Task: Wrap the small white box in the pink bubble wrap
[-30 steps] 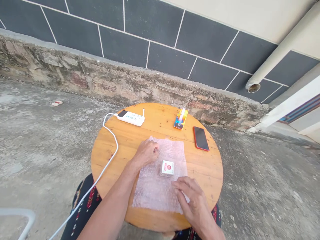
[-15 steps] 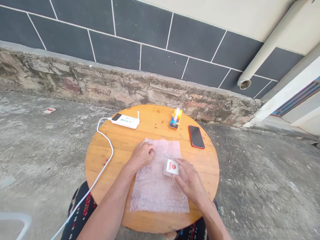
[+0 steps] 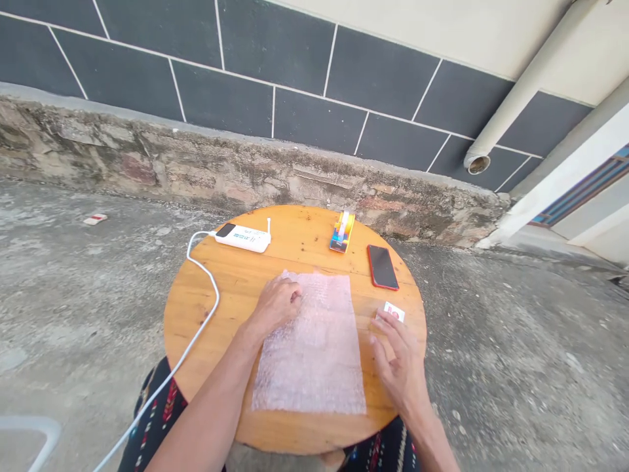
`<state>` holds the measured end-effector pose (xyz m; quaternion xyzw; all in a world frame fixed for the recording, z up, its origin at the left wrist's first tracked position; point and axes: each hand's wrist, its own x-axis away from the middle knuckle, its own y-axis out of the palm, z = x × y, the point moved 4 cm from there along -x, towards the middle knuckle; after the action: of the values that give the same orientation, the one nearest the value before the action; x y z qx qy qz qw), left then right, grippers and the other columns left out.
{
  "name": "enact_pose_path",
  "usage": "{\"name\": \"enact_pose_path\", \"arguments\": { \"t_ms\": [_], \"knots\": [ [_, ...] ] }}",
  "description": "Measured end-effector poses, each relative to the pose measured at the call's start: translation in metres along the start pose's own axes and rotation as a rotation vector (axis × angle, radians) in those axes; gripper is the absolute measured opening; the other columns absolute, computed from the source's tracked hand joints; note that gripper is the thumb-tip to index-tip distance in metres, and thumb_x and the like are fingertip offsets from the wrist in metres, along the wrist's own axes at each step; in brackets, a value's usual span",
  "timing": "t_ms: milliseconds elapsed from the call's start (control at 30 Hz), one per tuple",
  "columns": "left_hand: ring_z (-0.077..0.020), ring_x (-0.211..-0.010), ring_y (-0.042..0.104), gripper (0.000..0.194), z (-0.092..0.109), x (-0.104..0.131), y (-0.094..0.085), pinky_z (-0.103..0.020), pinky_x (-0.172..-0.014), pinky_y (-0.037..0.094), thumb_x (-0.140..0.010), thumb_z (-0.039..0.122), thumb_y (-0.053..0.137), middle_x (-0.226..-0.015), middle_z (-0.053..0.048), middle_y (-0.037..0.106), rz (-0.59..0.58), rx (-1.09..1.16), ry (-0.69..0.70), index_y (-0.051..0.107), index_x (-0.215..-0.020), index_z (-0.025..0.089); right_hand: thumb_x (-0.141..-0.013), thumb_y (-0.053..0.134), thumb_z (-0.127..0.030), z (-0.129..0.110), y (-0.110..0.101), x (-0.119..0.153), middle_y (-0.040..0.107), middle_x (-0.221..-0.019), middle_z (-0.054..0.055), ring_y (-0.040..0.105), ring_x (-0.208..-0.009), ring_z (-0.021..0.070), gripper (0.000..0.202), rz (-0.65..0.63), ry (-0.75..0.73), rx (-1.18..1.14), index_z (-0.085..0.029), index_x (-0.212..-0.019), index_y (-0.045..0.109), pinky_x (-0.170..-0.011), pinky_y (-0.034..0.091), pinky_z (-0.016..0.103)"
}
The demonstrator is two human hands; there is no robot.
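Observation:
A sheet of bubble wrap (image 3: 319,347) lies flat on the round wooden table (image 3: 206,354). On its upper left edge rests my left hand (image 3: 278,303), fingers curled in, with nothing seen inside them. To the right of the sheet, a small white box with red print (image 3: 396,311) sits on the table. My right hand (image 3: 400,357) is at the box's near side, thumb and fingers apart; the fingertips overlap the box and partly hide it. Whether they still touch it I cannot tell.
A white power strip (image 3: 243,238) with a white cable (image 3: 206,321) is at the table's back left. A tape dispenser (image 3: 342,233) stands at the back, and a red-edged phone (image 3: 382,267) lies right of it. A stone-based wall (image 3: 236,170) runs behind.
My right hand has carried the white box from the bubble wrap to the bare wood on the right, and its fingers have loosened. My left hand stays in place.

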<state>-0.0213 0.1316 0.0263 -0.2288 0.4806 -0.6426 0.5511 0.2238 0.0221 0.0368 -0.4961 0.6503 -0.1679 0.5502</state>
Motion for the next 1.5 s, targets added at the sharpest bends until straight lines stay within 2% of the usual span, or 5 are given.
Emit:
{"name": "enact_pose_path", "arguments": {
  "t_ms": [133,267,900,1267,1500],
  "knots": [
    [-0.021,-0.084,0.054,0.016,0.001,-0.001,0.003,-0.032,-0.076,0.039,-0.073,0.013,0.048,-0.082,-0.004,0.065,0.012,-0.003,0.008,0.062,-0.072,0.021,-0.085,0.051,-0.017,-0.047,0.026,0.0,0.053,-0.133,0.01,0.051,-0.117,0.0269,0.033,-0.307,-0.128,-0.037,-0.021,-0.117,0.059,-0.096,0.044,0.046],
    [-0.0231,-0.092,0.054,0.018,-0.001,-0.001,0.004,-0.034,-0.082,0.04,-0.075,0.016,0.052,-0.093,-0.007,0.066,0.044,0.005,0.016,0.065,-0.086,0.02,-0.084,0.056,-0.022,-0.059,0.047,-0.011,0.051,-0.135,0.011,0.047,-0.122,0.0292,0.04,-0.435,-0.133,0.012,-0.019,-0.123,0.056,-0.099,0.04,0.048],
    [-0.0211,-0.101,0.051,0.028,0.021,0.006,0.012,-0.035,-0.09,0.04,-0.073,0.008,0.053,-0.103,-0.003,0.064,-0.014,0.115,0.253,0.067,-0.092,0.022,-0.087,0.05,-0.016,-0.064,0.069,-0.053,0.05,-0.137,0.011,0.045,-0.124,0.0251,0.039,-0.484,-0.179,0.071,-0.018,-0.126,0.053,-0.1,0.036,0.042],
    [-0.0218,-0.105,0.052,0.028,0.014,0.004,0.017,-0.038,-0.093,0.04,-0.071,0.009,0.055,-0.11,-0.003,0.062,-0.03,0.146,0.237,0.067,-0.091,0.023,-0.09,0.046,-0.018,-0.018,0.015,0.015,0.061,-0.124,0.008,0.055,-0.111,0.026,0.027,-0.457,-0.161,0.134,-0.02,-0.11,0.064,-0.093,0.04,0.043],
    [-0.0208,-0.109,0.052,0.032,0.009,0.003,0.014,-0.037,-0.096,0.041,-0.071,0.009,0.053,-0.114,-0.002,0.062,-0.064,0.159,0.264,0.067,-0.096,0.024,-0.086,0.052,-0.015,-0.078,0.036,-0.018,0.058,-0.127,0.008,0.052,-0.111,0.0253,0.025,-0.475,-0.207,0.015,-0.019,-0.11,0.06,-0.094,0.039,0.042]
  ]
}}
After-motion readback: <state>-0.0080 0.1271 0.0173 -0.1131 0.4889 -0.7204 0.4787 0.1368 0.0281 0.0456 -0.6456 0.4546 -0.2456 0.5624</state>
